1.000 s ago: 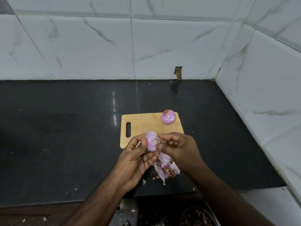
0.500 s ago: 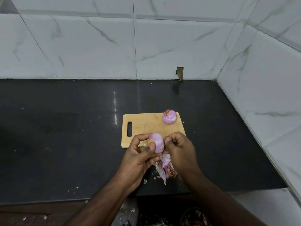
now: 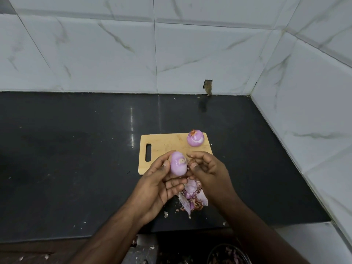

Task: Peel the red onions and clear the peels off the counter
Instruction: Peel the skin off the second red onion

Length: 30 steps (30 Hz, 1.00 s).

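Turned since before, the peeled onion (image 3: 178,165) sits gripped in the left hand (image 3: 160,184); right hand (image 3: 208,169) pinches a peel scrap (image 3: 191,160).

Left hand (image 3: 158,185) curls its fingers (image 3: 176,181) upward in a grip; right hand (image 3: 208,171) pinches thumb against fingertips beside it.

L hand (image 3: 156,184) cups a peeled red onion (image 3: 178,165), thumb on its near-left side, fingers curled under. R hand (image 3: 208,173) sits just beside it, fingertips (image 3: 194,165) bent in at the onion's right edge w/ a brown scrap of skin between them. Second peeled onion (image 3: 195,138) rests on far right corner of wooden cutting board (image 3: 162,147). Pile of peels (image 3: 192,197) lies on black counter (image 3: 76,159) below the hands, small flecks around it. White marble-look tile wall (image 3: 114,50) behind & at right.
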Tool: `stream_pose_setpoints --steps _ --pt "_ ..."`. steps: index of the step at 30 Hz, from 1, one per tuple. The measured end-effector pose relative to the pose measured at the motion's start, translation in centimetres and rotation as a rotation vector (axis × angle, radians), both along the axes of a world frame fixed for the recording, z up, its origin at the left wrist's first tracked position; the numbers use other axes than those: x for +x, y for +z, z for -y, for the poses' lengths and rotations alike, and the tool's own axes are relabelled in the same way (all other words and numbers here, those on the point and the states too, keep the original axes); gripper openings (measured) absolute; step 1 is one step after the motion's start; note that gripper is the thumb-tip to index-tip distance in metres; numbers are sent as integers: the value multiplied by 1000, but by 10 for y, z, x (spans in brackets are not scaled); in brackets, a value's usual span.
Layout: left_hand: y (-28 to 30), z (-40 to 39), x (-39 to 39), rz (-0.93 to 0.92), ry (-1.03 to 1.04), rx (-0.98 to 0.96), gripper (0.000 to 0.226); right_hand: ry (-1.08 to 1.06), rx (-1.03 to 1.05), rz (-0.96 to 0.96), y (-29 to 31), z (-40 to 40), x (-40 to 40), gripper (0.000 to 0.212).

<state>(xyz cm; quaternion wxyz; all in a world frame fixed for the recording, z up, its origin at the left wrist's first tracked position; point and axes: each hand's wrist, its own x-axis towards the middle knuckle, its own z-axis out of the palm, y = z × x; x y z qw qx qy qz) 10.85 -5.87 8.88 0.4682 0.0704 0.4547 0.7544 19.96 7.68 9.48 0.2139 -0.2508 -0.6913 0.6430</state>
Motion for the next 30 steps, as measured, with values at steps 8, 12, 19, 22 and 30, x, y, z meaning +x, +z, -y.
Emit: stream_pose_setpoints --steps 8,12,19,22,30 --pt "2 1 0 -14 -68 -33 45 25 229 -90 -3 -11 0 15" --pt "1 -4 3 -79 19 -25 50 -122 509 55 -9 -5 -2 23" --pt "-1 -6 1 -152 133 -20 58 -70 518 157 -14 3 -3 16" --pt "-4 -2 -2 -107 82 -15 51 -57 567 229 -13 -13 4 21" --pt "-4 -1 -3 -33 0 -10 51 58 327 138 1 -14 -1 18"
